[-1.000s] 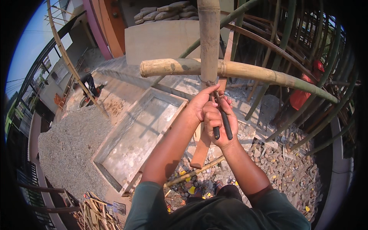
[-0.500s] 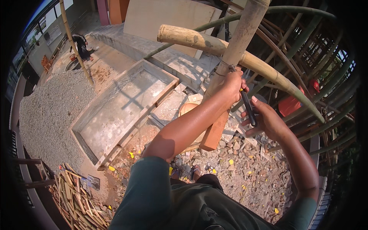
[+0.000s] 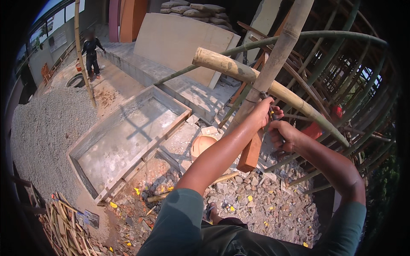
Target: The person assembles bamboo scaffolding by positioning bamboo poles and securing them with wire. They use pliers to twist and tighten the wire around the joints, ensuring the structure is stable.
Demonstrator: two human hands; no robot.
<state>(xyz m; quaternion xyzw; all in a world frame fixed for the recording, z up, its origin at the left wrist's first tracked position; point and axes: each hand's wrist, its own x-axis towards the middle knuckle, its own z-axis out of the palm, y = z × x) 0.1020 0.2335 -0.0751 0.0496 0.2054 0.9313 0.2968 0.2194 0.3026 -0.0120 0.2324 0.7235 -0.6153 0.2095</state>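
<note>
Bamboo pole point(image 3: 279, 51) joint: I see my left hand point(image 3: 261, 112) clenched around it, right hand point(image 3: 282, 134) gripping probably pliers point(image 3: 273, 115); tightening looks next.

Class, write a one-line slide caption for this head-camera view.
Left hand grips an upright bamboo pole where it crosses another; right hand works a dark tool beside it.

Sunlit site: gravel heap point(image 3: 47, 128), concrete trough point(image 3: 124, 141), rubble ground point(image 3: 256, 200), cement sacks point(image 3: 192, 8).

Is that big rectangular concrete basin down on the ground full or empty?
Empty. The grey rectangular concrete basin shows its bare, flat floor in sunlight, with shadows of poles falling across it; no water or rubble lies inside.
</note>
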